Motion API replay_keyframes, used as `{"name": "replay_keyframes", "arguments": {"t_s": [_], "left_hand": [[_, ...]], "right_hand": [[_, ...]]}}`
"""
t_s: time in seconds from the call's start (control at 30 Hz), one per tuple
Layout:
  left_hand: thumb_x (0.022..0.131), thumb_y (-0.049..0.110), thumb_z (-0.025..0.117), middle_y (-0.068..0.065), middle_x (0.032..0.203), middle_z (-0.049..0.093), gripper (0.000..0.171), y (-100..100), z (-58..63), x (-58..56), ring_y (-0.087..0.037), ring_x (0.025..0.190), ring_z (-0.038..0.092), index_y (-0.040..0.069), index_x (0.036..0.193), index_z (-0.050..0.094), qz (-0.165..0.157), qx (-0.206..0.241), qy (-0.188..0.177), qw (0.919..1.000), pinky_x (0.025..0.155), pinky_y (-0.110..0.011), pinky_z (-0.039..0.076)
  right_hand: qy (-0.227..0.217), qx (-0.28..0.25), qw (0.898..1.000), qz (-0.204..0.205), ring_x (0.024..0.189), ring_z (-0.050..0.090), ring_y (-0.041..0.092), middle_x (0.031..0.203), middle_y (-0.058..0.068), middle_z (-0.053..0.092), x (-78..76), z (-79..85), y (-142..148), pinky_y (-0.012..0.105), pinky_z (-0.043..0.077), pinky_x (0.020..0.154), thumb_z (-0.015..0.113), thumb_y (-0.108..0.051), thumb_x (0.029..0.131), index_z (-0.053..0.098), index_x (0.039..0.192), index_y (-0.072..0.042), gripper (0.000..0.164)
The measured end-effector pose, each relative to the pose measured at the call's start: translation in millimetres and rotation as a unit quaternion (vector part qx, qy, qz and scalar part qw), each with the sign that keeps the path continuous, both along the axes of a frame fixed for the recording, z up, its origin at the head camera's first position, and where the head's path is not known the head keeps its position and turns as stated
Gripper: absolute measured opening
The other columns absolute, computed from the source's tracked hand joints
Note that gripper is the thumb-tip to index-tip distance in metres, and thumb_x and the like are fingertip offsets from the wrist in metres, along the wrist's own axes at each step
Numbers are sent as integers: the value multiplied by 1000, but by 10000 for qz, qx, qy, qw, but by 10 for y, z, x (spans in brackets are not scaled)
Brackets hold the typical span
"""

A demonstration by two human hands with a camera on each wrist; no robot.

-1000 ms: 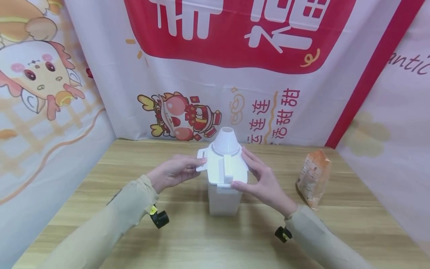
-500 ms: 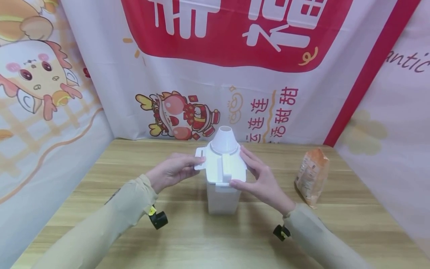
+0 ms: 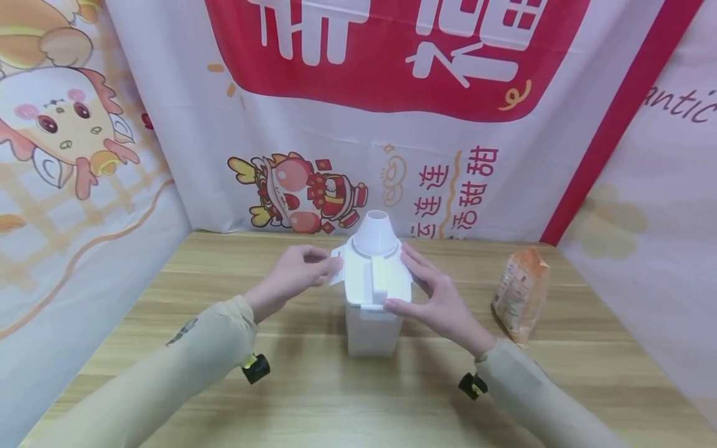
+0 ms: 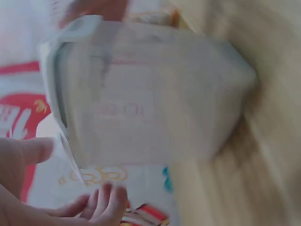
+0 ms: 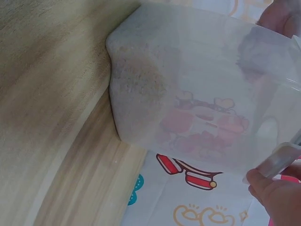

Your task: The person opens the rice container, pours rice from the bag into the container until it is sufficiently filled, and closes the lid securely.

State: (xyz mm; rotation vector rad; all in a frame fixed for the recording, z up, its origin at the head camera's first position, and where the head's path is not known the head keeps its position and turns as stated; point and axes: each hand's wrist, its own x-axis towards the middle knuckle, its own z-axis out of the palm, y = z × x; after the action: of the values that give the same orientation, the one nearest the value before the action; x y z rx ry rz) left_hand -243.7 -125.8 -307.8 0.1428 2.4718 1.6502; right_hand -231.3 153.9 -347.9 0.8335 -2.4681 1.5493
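A translucent food storage container [image 3: 374, 336] stands upright on the table, its white lid [image 3: 398, 283] carrying a white open-topped cone [image 3: 376, 236]. Pale grainy contents [image 5: 141, 82] show low inside. My left hand [image 3: 299, 274] is at the left side latch [image 3: 336, 274], which slants outward; its thumb lies by the latch, and the other fingers spread loosely below in the left wrist view. My right hand [image 3: 439, 305] grips the lid, thumb at the front edge and fingers along the right side. In the right wrist view, its fingertips [image 5: 265, 183] hold a clear latch [image 5: 280, 160].
An orange and white bag [image 3: 522, 295] stands on the wooden table [image 3: 358, 410] to the right. Behind the table hangs a printed cloth [image 3: 482, 180], with more printed cloth on both sides.
My left hand has loosened its pinch on the left latch and turned, fingers lifting slightly. That latch has tilted. The right hand and container stay put.
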Motion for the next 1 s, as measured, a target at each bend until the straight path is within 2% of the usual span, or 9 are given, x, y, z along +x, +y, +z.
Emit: {"name": "replay_keyframes", "arguments": {"t_s": [0.07, 0.17, 0.33, 0.43, 0.53, 0.63, 0.77, 0.9, 1.0], "left_hand": [[92, 50, 64, -12, 134, 55, 65, 29, 30, 35, -30, 117, 57, 7, 139, 51, 10, -594, 666, 9960, 96, -47, 50], [92, 63, 56, -4, 144, 49, 71, 91, 54, 83, -28, 127, 49, 16, 145, 48, -198, -1132, 1542, 9813, 100, -51, 45], [93, 59, 56, 0, 147, 47, 68, 151, -12, 113, -20, 136, 38, 14, 144, 51, -701, -1601, 2862, 9421, 109, -52, 34], [94, 50, 61, -3, 146, 48, 61, 143, -77, 104, -20, 135, 40, 11, 141, 53, -934, -1564, 3360, 9241, 108, -51, 36], [94, 45, 64, -5, 145, 50, 58, 128, -130, 91, -21, 133, 42, 11, 140, 56, -1104, -1562, 3635, 9117, 107, -49, 38], [93, 42, 66, -7, 143, 51, 56, 117, -174, 74, -21, 132, 44, 8, 137, 58, -1267, -1610, 3832, 9006, 107, -46, 39], [93, 39, 68, -8, 142, 52, 54, 109, -241, 52, -22, 132, 44, 5, 134, 60, -1387, -1633, 4072, 8878, 107, -45, 39], [93, 37, 68, -8, 141, 52, 51, 111, -322, 50, -22, 131, 45, 5, 133, 61, -1266, -1487, 4217, 8854, 105, -47, 40], [93, 36, 67, -8, 139, 52, 49, 118, -387, 53, -22, 129, 46, 7, 133, 62, -1099, -1314, 4275, 8877, 104, -47, 42]], "right_hand": [[7, 83, 10000, -28, 142, 27, 15, 158, -10, 23, -2, 17, 13, 35, 32, 110, 87, -33, 76, 37, 151, -13, 92], [-11, 146, 9999, -21, 141, 29, 15, 157, -12, 24, -15, 38, 41, 37, 33, 110, 86, -35, 76, 38, 150, -13, 91], [-330, -268, 9991, 71, 140, 32, 17, 157, -6, 31, -34, 69, 93, 39, 34, 110, 71, -31, 92, 45, 147, -9, 64], [-669, -601, 9959, -70, 136, 39, 19, 151, 0, 41, -43, 83, 111, 42, 37, 108, 61, -35, 99, 50, 143, -8, 53], [-1225, -969, 9871, -340, 124, 52, 20, 139, 5, 54, -59, 95, 117, 41, 43, 104, 62, -37, 98, 55, 137, -8, 50], [-2072, -1639, 9640, -313, 111, 60, 25, 127, 15, 60, -90, 99, 129, 41, 48, 99, 61, -30, 99, 55, 132, 0, 45], [-3240, -2317, 9173, -23, 109, 61, 30, 125, 24, 58, -138, 84, 174, 44, 48, 99, 53, -24, 103, 56, 128, 6, 39], [-4005, -2631, 8777, 78, 106, 60, 28, 118, 18, 61, -170, 58, 218, 43, 46, 101, 53, -25, 102, 58, 120, -1, 31], [-4339, -2829, 8552, 153, 105, 58, 26, 113, 14, 60, -182, 49, 235, 43, 44, 102, 54, -25, 102, 55, 118, -3, 28]]}}
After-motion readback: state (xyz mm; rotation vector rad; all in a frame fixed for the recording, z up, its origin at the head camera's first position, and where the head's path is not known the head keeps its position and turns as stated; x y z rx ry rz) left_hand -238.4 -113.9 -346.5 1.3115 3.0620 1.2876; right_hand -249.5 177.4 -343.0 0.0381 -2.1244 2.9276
